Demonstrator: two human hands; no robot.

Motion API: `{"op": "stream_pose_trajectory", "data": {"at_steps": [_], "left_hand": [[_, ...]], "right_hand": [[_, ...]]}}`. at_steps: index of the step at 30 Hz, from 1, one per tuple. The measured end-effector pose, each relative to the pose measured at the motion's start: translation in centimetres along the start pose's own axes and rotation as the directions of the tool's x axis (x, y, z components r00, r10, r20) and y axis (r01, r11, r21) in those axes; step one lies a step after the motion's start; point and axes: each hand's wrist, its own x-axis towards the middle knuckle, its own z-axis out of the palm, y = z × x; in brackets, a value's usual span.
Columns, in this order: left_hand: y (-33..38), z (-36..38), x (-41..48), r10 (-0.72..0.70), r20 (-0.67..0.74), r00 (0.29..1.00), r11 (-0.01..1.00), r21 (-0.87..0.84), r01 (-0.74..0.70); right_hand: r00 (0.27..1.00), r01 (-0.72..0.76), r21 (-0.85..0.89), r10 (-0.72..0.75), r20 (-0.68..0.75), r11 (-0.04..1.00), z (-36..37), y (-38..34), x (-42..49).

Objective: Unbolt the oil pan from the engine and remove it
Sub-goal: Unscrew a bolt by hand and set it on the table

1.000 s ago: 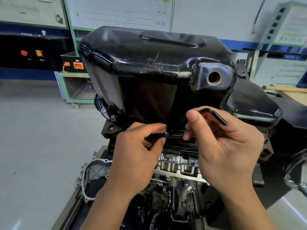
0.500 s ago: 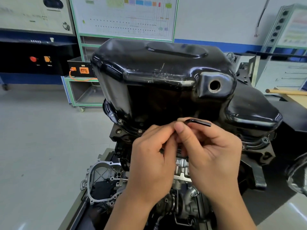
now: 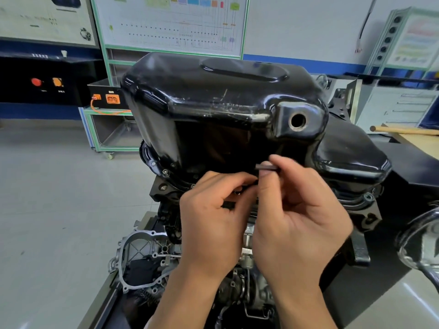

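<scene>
A glossy black oil pan [image 3: 221,108] sits on top of the upturned engine [image 3: 247,276], its round drain hole [image 3: 297,120] facing me. Small bolts [image 3: 165,172] show along its lower left flange. My right hand [image 3: 299,222] pinches a black hex key [image 3: 267,167] between thumb and fingers just below the pan's front wall. My left hand [image 3: 211,222] is beside it, fingers curled round a small dark piece at the flange; what it holds is mostly hidden.
A silver timing cover [image 3: 140,262] sticks out at the engine's lower left. A green-framed cart [image 3: 107,129] with an orange-plugged box stands behind on the left. A wooden handle [image 3: 403,130] lies on a bench at right. A curved metal part [image 3: 418,243] fills the right edge.
Both hands have drawn together below the pan's front flange. The hex key has turned from angled down to roughly level in my right hand.
</scene>
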Motion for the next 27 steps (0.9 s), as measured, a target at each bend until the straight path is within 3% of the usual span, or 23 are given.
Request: {"op": "stream_pose_trajectory", "data": {"at_steps": [3, 5, 8, 16, 22, 27], "left_hand": [[-0.4, -0.8, 0.3, -0.028, 0.09, 0.996, 0.999, -0.038, 0.032], [-0.4, -1.3, 0.4, 0.011, 0.197, 0.98, 1.0, -0.024, -0.006], [-0.2, -1.7, 0.5, 0.037, 0.215, 0.976, 0.999, 0.003, -0.039], [-0.9, -0.7, 0.1, -0.035, 0.023, 0.999, 0.997, 0.068, 0.033], [-0.7, -1.4, 0.3, -0.093, 0.205, 0.974, 0.989, -0.097, 0.114], [-0.8, -1.1, 0.3, -0.104, 0.145, 0.984, 0.988, -0.097, 0.119]], "right_hand": [[0.972, 0.07, 0.015, -0.072, 0.222, 0.997, -0.7, 0.5, 0.4], [0.953, 0.061, 0.034, -0.068, 0.295, 0.998, -1.1, 0.9, 0.5], [0.953, -0.007, 0.085, -0.019, 0.302, 0.996, -1.3, 1.4, 0.1], [0.98, -0.018, 0.112, -0.005, 0.201, 0.994, -0.7, 2.8, -0.9], [0.946, 0.039, 0.05, -0.053, 0.319, 0.998, -0.9, 2.7, -0.6], [0.942, 0.037, 0.046, -0.051, 0.331, 0.998, -0.7, 2.6, -0.8]]}}
